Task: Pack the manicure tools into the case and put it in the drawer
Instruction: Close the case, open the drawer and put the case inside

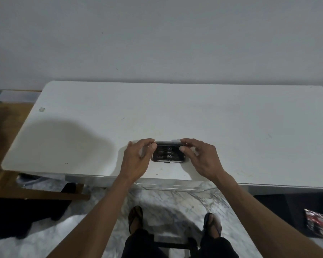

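Note:
A small black manicure case [168, 155] lies open on the white table [175, 116], near its front edge. Metal tools sit inside it in dark slots. The lid stands partly raised at the far side. My left hand [137, 158] pinches the lid's left corner with thumb and fingers. My right hand [200, 156] pinches the lid's right corner the same way. A drawer [172, 187] shows slightly pulled out under the table's front edge, just below the case.
A wall stands right behind the table. A wooden piece and dark cloth lie on the floor at the left. A dark box with a red printed item [316, 223] sits at the right. My feet in sandals stand on marble floor.

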